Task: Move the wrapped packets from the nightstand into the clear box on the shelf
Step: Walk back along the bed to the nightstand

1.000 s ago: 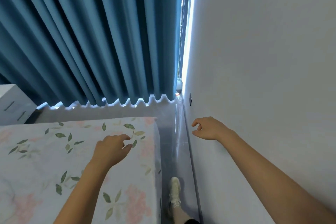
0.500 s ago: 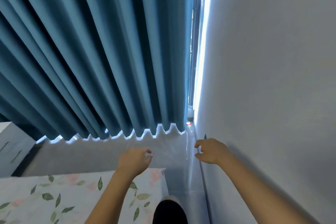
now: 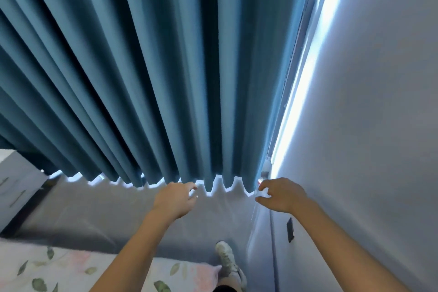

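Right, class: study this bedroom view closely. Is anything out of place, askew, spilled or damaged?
Nothing stands out. The blue curtain hangs in even pleats, the floral bedspread lies flat, and both hands, left and right, hold nothing.

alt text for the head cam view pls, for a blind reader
Two empty hands, left hand and right hand, reach forward with loosely curled fingers toward the hem of a blue curtain. A grey wall runs along the right; a floral bedspread shows at lower left.
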A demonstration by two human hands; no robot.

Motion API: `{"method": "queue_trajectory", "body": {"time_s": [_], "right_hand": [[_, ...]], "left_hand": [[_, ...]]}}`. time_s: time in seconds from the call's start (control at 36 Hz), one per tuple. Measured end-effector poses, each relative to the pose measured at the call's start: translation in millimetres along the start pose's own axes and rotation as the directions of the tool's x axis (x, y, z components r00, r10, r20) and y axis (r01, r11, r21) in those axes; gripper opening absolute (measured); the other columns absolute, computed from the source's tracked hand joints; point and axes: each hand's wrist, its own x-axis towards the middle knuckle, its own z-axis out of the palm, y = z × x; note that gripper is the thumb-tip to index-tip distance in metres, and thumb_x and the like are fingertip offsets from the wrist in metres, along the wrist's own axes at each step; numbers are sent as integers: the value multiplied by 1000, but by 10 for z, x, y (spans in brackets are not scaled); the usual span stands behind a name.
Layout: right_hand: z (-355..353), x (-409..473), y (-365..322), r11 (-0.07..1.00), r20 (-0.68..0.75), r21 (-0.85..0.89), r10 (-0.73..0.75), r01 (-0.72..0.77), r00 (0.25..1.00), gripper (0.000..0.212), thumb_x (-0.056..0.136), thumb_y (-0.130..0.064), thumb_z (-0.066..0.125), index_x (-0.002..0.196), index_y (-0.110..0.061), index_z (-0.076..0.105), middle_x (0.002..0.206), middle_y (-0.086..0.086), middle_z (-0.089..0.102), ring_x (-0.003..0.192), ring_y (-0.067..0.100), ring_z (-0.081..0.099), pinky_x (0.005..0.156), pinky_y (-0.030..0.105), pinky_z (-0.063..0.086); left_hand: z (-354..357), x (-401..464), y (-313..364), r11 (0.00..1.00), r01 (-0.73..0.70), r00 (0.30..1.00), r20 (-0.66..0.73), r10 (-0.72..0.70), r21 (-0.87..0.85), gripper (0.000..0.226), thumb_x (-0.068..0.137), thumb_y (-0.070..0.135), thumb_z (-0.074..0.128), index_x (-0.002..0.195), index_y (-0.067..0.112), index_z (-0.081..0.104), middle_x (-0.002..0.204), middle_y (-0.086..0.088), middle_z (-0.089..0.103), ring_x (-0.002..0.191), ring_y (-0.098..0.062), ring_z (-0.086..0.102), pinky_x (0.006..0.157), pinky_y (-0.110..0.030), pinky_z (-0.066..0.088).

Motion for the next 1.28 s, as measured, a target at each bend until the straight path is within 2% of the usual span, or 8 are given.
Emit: {"method": "queue_trajectory", "body": {"time_s": [0.11, 0.28, 0.58, 0.81, 0.89, 0.97, 1.14, 1.28], "right_hand": [[-327, 938, -258, 997, 22, -31, -63, 64, 998, 37, 87, -54, 51, 118, -35, 59, 116, -11, 62, 116, 15, 53, 92, 30, 45], [-845, 2364, -945, 962, 84, -107, -242, 250, 967, 41, 87, -59, 48, 119, -35, 58, 109, -10, 66, 113, 16, 55, 89, 29, 46], [-1217, 3742, -2321, 825, 191, -156, -514, 542, 837, 41, 88, -50, 52, 124, -31, 54, 115, -5, 64, 111, 17, 56, 87, 28, 47], [-1199, 4545, -3402, 658, 283, -149, -687, 738, 669, 40, 88, -55, 48, 123, -35, 54, 117, -8, 61, 113, 14, 54, 84, 25, 43], [-1241, 4832, -3813, 592, 309, -141, -735, 794, 603, 39, 89, -52, 48, 121, -31, 55, 108, -8, 61, 109, 15, 57, 81, 26, 44], [-1284, 5092, -4227, 519, 313, -143, -784, 842, 536, 37, 88, -51, 49, 120, -33, 55, 114, -9, 62, 112, 15, 55, 87, 26, 44], [-1199, 5415, -5113, 390, 384, -127, -828, 912, 407, 36, 89, -46, 48, 121, -33, 55, 107, -11, 63, 110, 16, 55, 81, 27, 43], [-1009, 5510, -5948, 271, 446, -107, -847, 957, 290, 38, 90, -44, 46, 125, -32, 53, 120, -8, 61, 114, 16, 54, 87, 27, 43]], "left_hand": [[-164, 642, -392, 991, 117, 993, -8, -118, -62, 35, 94, 35, 42, 128, 36, 51, 115, 13, 64, 113, -15, 54, 86, -29, 42], [-498, 1464, -1089, 934, 314, 948, -2, -319, -168, 34, 94, 35, 44, 127, 35, 51, 120, 8, 63, 116, -16, 55, 98, -31, 41], [-883, 1907, -2109, 800, 575, 818, 107, -565, -170, 41, 97, 40, 38, 138, 37, 39, 132, 6, 57, 124, -19, 49, 98, -31, 40], [-910, 2083, -2833, 654, 717, 693, 136, -708, -243, 42, 95, 40, 38, 137, 38, 41, 128, 5, 59, 123, -18, 50, 97, -33, 44], [-1046, 2199, -3115, 599, 766, 630, 92, -771, -232, 40, 95, 39, 39, 135, 38, 43, 128, 5, 61, 122, -19, 52, 96, -32, 43], [-1150, 2270, -3359, 540, 797, 570, 40, -821, -272, 39, 94, 40, 41, 133, 38, 47, 123, 7, 64, 118, -19, 56, 94, -33, 44], [-1310, 2248, -3834, 421, 844, 462, 52, -885, -333, 36, 94, 39, 42, 129, 36, 51, 124, 8, 63, 120, -19, 54, 93, -31, 44], [-1333, 2126, -4357, 301, 876, 350, 68, -934, -378, 34, 93, 39, 41, 124, 35, 54, 119, 7, 65, 114, -19, 58, 89, -30, 46]]}}
